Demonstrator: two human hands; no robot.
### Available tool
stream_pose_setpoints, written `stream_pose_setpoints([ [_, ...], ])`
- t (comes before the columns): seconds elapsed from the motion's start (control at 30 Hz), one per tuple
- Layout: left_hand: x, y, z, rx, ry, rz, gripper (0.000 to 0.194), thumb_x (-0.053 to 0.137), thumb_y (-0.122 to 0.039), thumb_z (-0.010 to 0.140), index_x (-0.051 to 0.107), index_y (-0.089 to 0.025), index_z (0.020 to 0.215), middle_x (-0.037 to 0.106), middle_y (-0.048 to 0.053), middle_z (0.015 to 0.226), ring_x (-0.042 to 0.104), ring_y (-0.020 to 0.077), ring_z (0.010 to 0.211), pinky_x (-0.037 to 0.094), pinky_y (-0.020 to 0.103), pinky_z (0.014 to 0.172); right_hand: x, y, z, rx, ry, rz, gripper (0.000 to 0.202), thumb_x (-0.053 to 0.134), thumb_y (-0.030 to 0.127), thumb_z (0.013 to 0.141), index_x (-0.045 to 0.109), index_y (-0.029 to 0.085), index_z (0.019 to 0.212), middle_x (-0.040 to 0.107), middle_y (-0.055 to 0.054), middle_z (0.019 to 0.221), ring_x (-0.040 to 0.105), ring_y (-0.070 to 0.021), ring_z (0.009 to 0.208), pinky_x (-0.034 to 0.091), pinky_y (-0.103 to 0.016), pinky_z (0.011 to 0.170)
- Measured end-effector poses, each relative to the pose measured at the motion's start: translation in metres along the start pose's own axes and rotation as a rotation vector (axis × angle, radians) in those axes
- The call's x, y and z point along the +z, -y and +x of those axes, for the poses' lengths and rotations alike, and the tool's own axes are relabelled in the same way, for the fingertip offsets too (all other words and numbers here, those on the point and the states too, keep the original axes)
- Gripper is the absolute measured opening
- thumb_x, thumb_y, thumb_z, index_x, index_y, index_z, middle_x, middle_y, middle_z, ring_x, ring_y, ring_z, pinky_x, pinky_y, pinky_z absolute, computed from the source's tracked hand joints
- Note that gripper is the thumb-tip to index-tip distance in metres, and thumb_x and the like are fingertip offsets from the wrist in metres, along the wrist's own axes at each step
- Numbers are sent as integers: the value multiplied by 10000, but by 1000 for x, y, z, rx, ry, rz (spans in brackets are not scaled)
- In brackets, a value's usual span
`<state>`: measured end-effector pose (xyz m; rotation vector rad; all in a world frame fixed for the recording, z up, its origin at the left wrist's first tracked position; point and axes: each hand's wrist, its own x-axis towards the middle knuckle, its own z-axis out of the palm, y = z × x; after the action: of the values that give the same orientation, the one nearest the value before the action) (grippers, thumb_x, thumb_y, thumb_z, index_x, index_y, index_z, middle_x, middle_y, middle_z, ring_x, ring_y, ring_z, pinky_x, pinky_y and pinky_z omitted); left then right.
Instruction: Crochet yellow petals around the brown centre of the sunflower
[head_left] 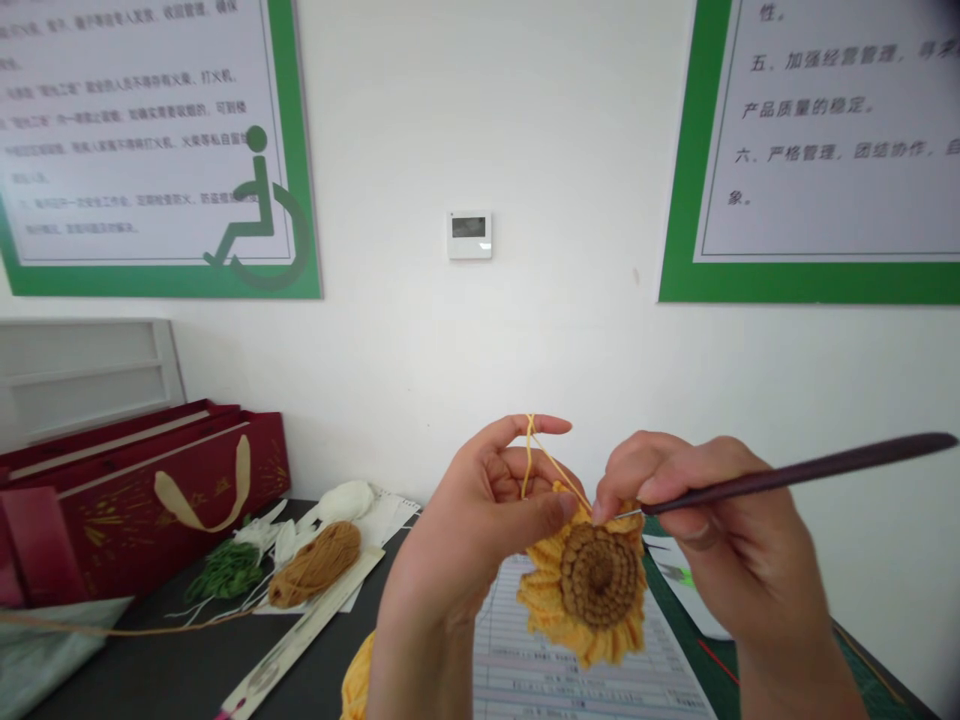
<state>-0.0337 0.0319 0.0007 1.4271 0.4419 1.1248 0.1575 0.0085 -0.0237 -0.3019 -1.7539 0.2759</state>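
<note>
A crocheted sunflower with a brown centre and yellow petals hangs in front of me over a printed sheet. My left hand pinches its upper left edge between thumb and fingers. Yellow yarn loops over the raised left index finger and runs down to the flower's top edge. My right hand grips a crochet hook with a dark handle, pointing left. The hook's thin metal shaft meets the top petals, where the right fingertips hide its tip.
A brown yarn ball, green yarn, white yarn and a ruler lie on the dark table at left, beside a red gift bag. A yellow yarn ball sits behind my left forearm. A green mat lies at right.
</note>
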Motion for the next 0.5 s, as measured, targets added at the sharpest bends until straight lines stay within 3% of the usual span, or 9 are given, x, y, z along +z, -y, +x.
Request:
stream_pose_setpoints([
  [0.2, -1, 3, 2, -14, -31, -16, 601, 898, -209, 720, 614, -143, 1245, 731, 34, 774, 599, 144, 661, 359, 274, 601, -2, 2, -5, -104, 53, -281, 132, 505, 233, 1040, 607, 291, 1102, 747, -39, 979, 673, -220, 957, 522, -447, 892],
  [0.33, 0, 3, 0, -10, -83, -49, 626, 924, -212, 691, 614, -153, 1232, 717, 15, 753, 598, 138, 657, 409, 264, 613, 1, 5, 2, -264, 71, -473, 99, 549, 226, 1012, 613, 287, 1055, 779, -44, 974, 676, -239, 951, 533, -444, 820],
  [0.5, 3, -2, -6, 34, -136, -134, 631, 918, -179, 712, 603, -162, 1258, 703, 1, 754, 541, 97, 605, 403, 207, 528, 9, 10, 5, -437, -91, -681, 125, 661, 173, 922, 655, 282, 983, 780, -32, 964, 683, -252, 925, 510, -511, 863],
])
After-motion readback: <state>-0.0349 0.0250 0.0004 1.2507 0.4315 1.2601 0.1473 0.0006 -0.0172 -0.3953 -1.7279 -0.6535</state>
